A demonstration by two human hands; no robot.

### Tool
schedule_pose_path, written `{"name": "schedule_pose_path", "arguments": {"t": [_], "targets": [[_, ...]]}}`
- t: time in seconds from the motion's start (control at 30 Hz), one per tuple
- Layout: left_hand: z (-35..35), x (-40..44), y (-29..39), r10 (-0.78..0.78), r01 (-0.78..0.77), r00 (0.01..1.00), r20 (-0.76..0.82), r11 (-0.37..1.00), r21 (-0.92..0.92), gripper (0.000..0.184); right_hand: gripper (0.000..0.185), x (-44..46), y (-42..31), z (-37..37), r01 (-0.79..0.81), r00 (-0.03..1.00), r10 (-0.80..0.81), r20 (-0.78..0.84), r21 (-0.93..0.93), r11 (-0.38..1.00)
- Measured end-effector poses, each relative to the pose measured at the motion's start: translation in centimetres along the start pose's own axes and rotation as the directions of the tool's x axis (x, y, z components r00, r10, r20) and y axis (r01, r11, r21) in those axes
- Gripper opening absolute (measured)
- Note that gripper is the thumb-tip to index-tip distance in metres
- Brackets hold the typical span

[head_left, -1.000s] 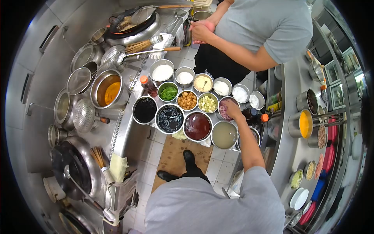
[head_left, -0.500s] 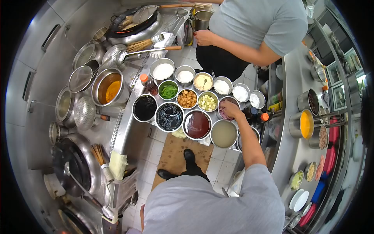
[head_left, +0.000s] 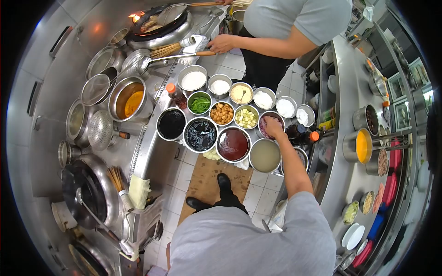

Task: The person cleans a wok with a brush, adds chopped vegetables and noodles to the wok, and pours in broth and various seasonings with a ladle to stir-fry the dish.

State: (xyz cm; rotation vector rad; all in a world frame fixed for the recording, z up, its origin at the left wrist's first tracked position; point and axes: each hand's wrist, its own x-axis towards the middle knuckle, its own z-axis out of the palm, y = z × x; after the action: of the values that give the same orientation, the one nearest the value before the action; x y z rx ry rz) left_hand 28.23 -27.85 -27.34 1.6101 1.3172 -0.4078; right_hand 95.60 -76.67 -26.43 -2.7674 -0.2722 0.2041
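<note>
My right hand (head_left: 273, 128) reaches down into a round metal pot (head_left: 282, 120) of purplish chopped red onion (head_left: 263, 125). Its fingers are bunched together among the pieces, and the fingertips are partly hidden. Just left of it stands a pot of pale diced pieces (head_left: 246, 118). Nearer to me is a pot of cloudy, pale liquid (head_left: 265, 156). Bottles with dark contents and an orange cap (head_left: 314, 136) stand right of my wrist. My left hand is out of sight; only a sliver of that arm shows beside my shirt.
More pots hold white powders (head_left: 264, 100), green pieces (head_left: 199, 105), dark sauce (head_left: 200, 135) and red sauce (head_left: 233, 144). A co-worker's hand (head_left: 222, 43) is at a wooden-handled ladle (head_left: 205, 53). Flame (head_left: 136, 17) rises beside the far wok (head_left: 161, 39). A steel counter (head_left: 317, 202) runs along the right.
My right hand stays in the onion pot, shifting only slightly. The co-worker's hand has moved left to the ladle handle, another hand shows on the strainer handle, and flame has appeared at the wok.
</note>
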Motion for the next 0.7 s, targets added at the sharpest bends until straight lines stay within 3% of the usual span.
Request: {"name": "schedule_pose_path", "arguments": {"t": [0.07, 0.13, 0.2, 0.23, 0.33, 0.4, 0.47, 0.53, 0.63, 0.7], "targets": [[-0.1, -0.3, -0.3, -0.001, 0.001, 1.0, -0.002, 1.0, -0.003, 0.034, 0.038, 1.2, 0.3, 0.2, -0.01, 0.981, 0.035, 0.189, -0.131, 0.991], [-0.2, -0.5, -0.5, 0.004, -0.004, 1.0, -0.004, 1.0, -0.003, 0.034, 0.034, 1.6, -0.4, -0.6, -0.077, 0.981, 0.091, 0.17, -0.086, 0.993], [-0.3, -0.5, -0.5, 0.002, -0.002, 1.0, -0.006, 1.0, -0.009, 0.034, 0.031, 2.1, -1.1, -1.2, -0.245, 0.934, 0.216, 0.284, 0.067, 0.967], [-0.3, -0.6, -0.6, 0.002, -0.002, 1.0, -0.005, 1.0, -0.008, 0.034, 0.032, 2.0, -1.6, -1.3, -0.193, 0.955, 0.191, 0.226, -0.012, 0.981], [0.0, -0.5, -0.4, 0.004, -0.004, 1.0, -0.005, 1.0, -0.01, 0.034, 0.035, 2.7, -1.5, 0.5, -0.195, 0.94, 0.223, 0.258, -0.131, 0.972], [0.3, -0.4, -0.4, 0.001, -0.001, 1.0, -0.001, 1.0, -0.009, 0.034, 0.035, 3.0, -1.4, 1.2, -0.225, 0.945, 0.253, 0.207, -0.149, 0.963], [0.5, 0.0, -0.2, 0.008, -0.008, 1.0, 0.003, 1.0, -0.012, 0.034, 0.029, 3.2, -1.9, 0.5, -0.27, 0.918, 0.304, 0.257, -0.158, 0.95], [0.6, 0.3, -0.1, 0.013, -0.013, 1.0, 0.006, 1.0, -0.019, 0.034, 0.023, 2.7, -1.8, -0.7, -0.208, 0.957, 0.24, 0.161, -0.195, 0.959], [0.7, 0.3, -0.3, 0.015, -0.015, 1.0, 0.006, 1.0, -0.027, 0.034, 0.01, 2.4, -0.5, -3.3, -0.323, 0.877, 0.171, 0.448, 0.288, 0.902], [0.8, 0.2, -0.5, 0.015, -0.015, 1.0, 0.008, 0.999, -0.03, 0.034, 0.011, 1.3, 0.0, -4.5, -0.337, 0.876, 0.159, 0.456, 0.341, 0.877]]}}
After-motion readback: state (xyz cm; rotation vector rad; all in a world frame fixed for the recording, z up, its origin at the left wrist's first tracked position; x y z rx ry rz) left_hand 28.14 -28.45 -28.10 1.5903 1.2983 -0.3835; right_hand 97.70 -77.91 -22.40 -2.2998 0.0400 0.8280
